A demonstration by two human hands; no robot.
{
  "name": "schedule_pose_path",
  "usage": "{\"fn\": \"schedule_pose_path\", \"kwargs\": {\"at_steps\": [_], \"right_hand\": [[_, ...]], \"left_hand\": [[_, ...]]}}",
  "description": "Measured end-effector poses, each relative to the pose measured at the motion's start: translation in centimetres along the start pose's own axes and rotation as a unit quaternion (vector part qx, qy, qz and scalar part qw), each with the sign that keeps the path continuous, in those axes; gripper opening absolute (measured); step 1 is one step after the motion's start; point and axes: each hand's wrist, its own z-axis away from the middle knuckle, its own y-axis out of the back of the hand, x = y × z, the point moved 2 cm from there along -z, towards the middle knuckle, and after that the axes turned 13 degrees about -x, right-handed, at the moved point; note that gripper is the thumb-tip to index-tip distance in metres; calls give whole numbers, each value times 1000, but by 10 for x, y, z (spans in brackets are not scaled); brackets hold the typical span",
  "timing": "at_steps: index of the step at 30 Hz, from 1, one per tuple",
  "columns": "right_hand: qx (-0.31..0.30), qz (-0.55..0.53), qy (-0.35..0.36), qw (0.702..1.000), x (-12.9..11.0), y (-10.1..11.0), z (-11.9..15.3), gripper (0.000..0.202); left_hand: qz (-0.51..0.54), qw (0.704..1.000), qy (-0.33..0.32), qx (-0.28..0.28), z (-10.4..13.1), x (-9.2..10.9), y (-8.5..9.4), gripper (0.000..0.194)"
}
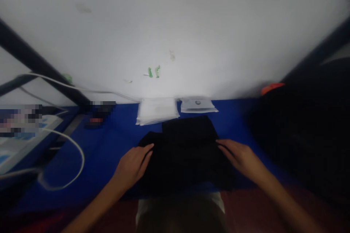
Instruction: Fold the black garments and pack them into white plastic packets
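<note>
Blue table (pixel 105 153) backed by white wall (pixel 191 25). Stack of whitish packets (pixel 158 111) set at 11 o'clock of black cloth (pixel 188 156), smaller packet (pixel 199 107) at 12, both just beyond cloth's far edge. White cable (pixel 83 160) looped at 9, dark mass (pixel 298 138) at 3, both apart from cloth. Cloth spread between hands: left hand (pixel 134 164) placed at 9, right hand (pixel 239 154) at 3, fingertips at cloth's edges. Fingers nearly straight, thumbs slightly parted; whether fabric is pinched cannot be told.

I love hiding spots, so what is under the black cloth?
The blue table shows around the black cloth, so the cloth seems to lie on it. Whether anything else is under there can't be seen, because the cloth covers it.
</note>
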Motion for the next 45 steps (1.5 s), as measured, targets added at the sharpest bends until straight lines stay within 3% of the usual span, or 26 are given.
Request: {"fn": "schedule_pose_path", "kwargs": {"at_steps": [3,7,11,16,21,27,33,37,41,43,45], "right_hand": [[29,83,-2,996,11,-7,-20,26],[1,167,-1,986,25,-19,-50,26],[-23,180,-1,983,35,-24,-82,34],[-56,191,5,980,42,-26,-119,34],[-53,208,6,977,42,-23,-128,30],[-27,198,14,980,39,-11,-119,25],[17,99,76,992,31,13,-91,17],[-31,6,126,992,18,28,-54,12],[-102,2,119,988,11,22,-24,11],[-125,9,108,986,11,13,-17,10],[-129,10,100,986,11,6,-14,8]], "left_hand": [[-51,997,14,-53,-23,-13,-8,24],[-72,988,39,-131,-50,-24,-13,23],[-21,988,76,-129,-76,-26,-12,23],[50,979,104,-168,-108,-27,-27,27],[67,980,97,-162,-118,-29,-30,22],[96,986,91,-106,-119,-29,-13,13],[173,984,8,-48,-108,-12,14,12],[208,968,-78,-115,-80,14,30,13],[175,953,-105,-225,-47,42,27,12],[172,951,-102,-235,-32,50,21,12],[181,960,-84,-198,-19,48,16,14]]}}
